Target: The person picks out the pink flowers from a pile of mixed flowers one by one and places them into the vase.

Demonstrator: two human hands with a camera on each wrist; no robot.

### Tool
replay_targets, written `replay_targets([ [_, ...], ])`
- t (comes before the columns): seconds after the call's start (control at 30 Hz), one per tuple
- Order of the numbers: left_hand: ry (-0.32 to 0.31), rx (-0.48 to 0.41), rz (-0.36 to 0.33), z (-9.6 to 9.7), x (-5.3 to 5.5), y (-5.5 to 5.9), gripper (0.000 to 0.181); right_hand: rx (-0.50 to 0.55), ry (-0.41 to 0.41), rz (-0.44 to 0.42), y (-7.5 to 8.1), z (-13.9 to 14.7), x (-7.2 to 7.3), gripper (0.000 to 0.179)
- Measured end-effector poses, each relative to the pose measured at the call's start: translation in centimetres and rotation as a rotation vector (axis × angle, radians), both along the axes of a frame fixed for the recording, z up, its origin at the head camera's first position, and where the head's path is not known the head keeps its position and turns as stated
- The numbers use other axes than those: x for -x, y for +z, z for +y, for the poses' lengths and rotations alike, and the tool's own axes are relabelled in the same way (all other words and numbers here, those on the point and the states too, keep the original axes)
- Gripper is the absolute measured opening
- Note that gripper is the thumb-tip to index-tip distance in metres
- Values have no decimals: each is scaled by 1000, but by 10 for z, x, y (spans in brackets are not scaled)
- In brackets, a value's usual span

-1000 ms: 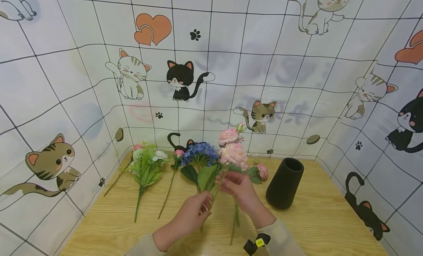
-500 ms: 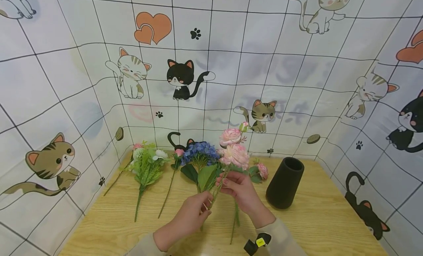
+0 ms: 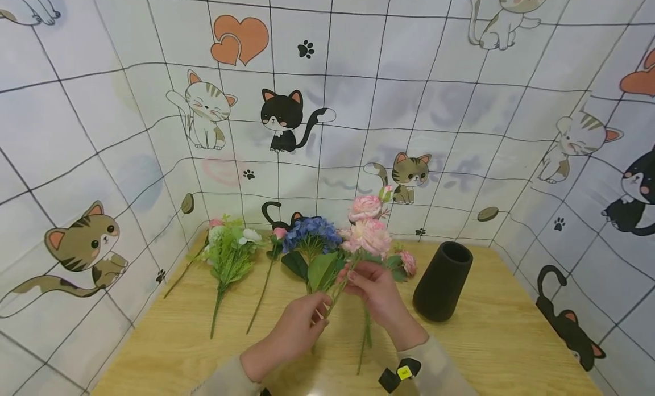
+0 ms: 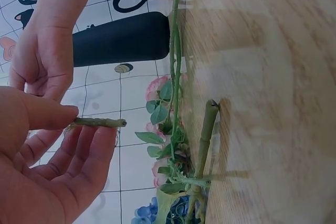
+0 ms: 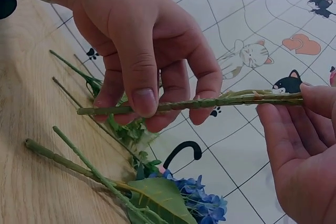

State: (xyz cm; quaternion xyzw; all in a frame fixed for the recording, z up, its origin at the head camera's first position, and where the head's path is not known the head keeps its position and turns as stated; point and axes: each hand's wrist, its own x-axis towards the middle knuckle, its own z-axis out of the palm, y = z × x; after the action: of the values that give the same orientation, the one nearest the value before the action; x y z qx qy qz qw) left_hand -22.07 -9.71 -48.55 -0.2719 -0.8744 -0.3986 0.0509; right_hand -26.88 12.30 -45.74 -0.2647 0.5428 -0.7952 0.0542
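Both hands hold an artificial pink peony stem (image 3: 369, 237) above the table, its blooms leaning away to the upper right. My left hand (image 3: 294, 328) pinches the lower stem between thumb and fingers; the cut end (image 4: 119, 123) pokes out past them in the left wrist view. Higher up, just below the blooms, my right hand (image 3: 377, 291) grips the same stem with thumb and fingertips. In the right wrist view the bare stem (image 5: 210, 102) runs between the two hands. Behind it lies a blue hydrangea (image 3: 312, 237) with broad green leaves.
A black tapered vase (image 3: 442, 282) stands upright at the right. On the wooden table (image 3: 491, 339) lie a green-and-white bouquet (image 3: 227, 254), a pink bud stem (image 3: 263, 296) and another pink flower (image 3: 407, 263) with its stem toward the front. Cat-patterned cloth (image 3: 343, 100) surrounds the table.
The held peony's blooms have tilted slightly to the right. Both hands keep their hold on the stem and have barely moved; the head view has shifted a little.
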Motion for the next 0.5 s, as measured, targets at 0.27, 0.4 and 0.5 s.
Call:
replay_targets([
  [0.27,-13,-2,-60,6,7,-4,37,-25,-108,51,11,9,0,30],
  [0.4,-14,-3,-75,8,10,-7,39,-41,-171,75,17,17,0,29],
  [0.5,-1,5,-69,10,14,-7,38,-49,-232,80,23,23,0,31],
])
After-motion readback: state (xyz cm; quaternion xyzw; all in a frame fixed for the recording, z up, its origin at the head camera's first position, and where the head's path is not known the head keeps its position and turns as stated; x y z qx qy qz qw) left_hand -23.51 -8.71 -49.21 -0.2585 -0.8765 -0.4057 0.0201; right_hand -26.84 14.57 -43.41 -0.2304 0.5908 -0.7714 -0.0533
